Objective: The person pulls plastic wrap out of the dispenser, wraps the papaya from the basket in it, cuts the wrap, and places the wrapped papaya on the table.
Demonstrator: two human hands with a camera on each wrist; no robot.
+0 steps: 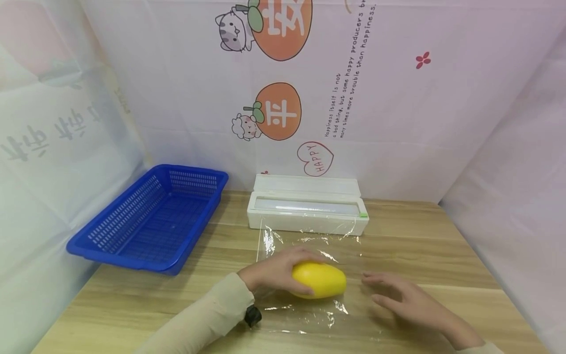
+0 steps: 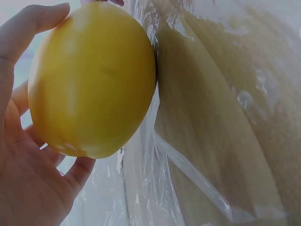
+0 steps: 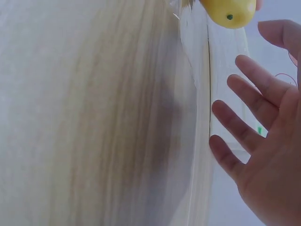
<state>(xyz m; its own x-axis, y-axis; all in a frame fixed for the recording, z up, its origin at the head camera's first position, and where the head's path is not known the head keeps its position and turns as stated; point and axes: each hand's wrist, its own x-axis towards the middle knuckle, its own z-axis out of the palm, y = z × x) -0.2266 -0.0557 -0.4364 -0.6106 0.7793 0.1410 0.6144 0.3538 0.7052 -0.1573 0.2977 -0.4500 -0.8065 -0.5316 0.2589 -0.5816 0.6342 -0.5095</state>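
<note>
A smooth, oblong yellow fruit point(image 1: 320, 280), papaya-like, lies on a sheet of clear plastic wrap point(image 1: 309, 314) spread over the table. My left hand point(image 1: 280, 270) grips its left end, thumb on the near side and fingers round the far side. The left wrist view shows the fruit's broad end point(image 2: 94, 80) within that hand. In the right wrist view, its narrower end point(image 3: 230, 12) bears a small green dot. To the right of the fruit, apart from it, my right hand point(image 1: 402, 297) hovers with spread fingers and holds nothing.
Behind the wrap stands a white wrap dispenser box point(image 1: 307, 223), lid raised, with the sheet running out over its front. A blue plastic basket point(image 1: 194, 241) sits at the back left. Printed white cloth point(image 1: 389, 108) hangs around the wooden table point(image 1: 424, 246).
</note>
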